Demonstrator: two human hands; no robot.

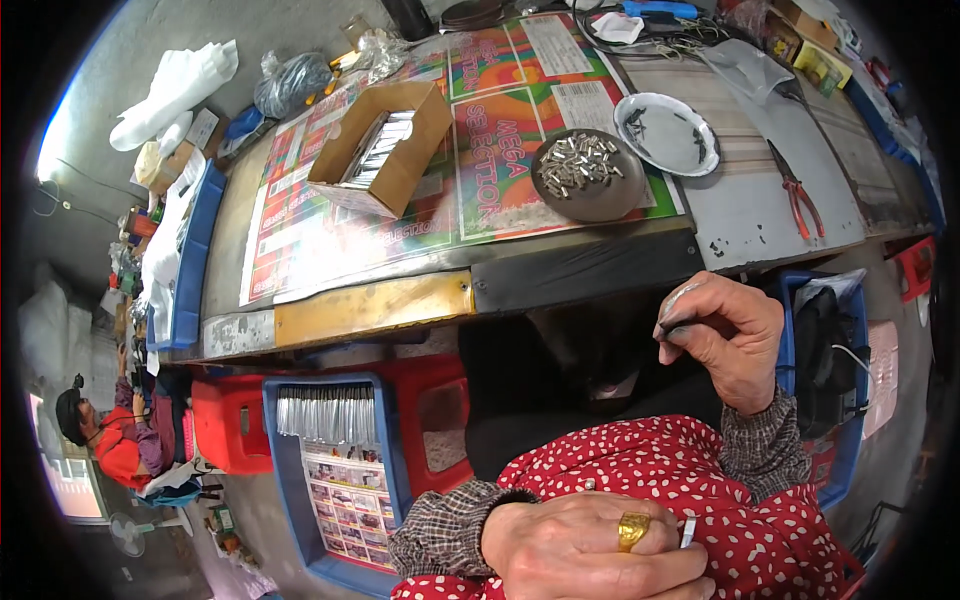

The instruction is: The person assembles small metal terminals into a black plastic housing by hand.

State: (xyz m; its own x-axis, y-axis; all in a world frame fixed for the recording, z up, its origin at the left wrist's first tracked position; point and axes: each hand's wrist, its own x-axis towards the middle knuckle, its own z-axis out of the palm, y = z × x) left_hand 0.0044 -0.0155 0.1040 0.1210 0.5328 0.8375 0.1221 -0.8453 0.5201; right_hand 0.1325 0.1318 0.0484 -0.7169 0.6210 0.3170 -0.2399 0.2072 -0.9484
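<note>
My left hand (600, 550), with a gold ring on one finger, is curled in front of the red spotted apron at the bottom. From its closed fingers sticks the end of a small silvery piece (688, 532); the rest is hidden. Raised near the table's front edge, my right hand (735, 325) pinches a small black piece (676, 324) between thumb and fingertips. Beyond it on the table stand a round dark dish (625, 200) of short metal tubes (578, 162) and a white bowl (706, 128) with a few black pieces inside.
An open cardboard box (425, 125) holds silvery sticks on the table (350, 250). Red-handled pliers (801, 208) lie at the right. Below the table's left part, a blue crate (395, 440) holds rows of silver rods. Another person (125, 440) sits at the far left.
</note>
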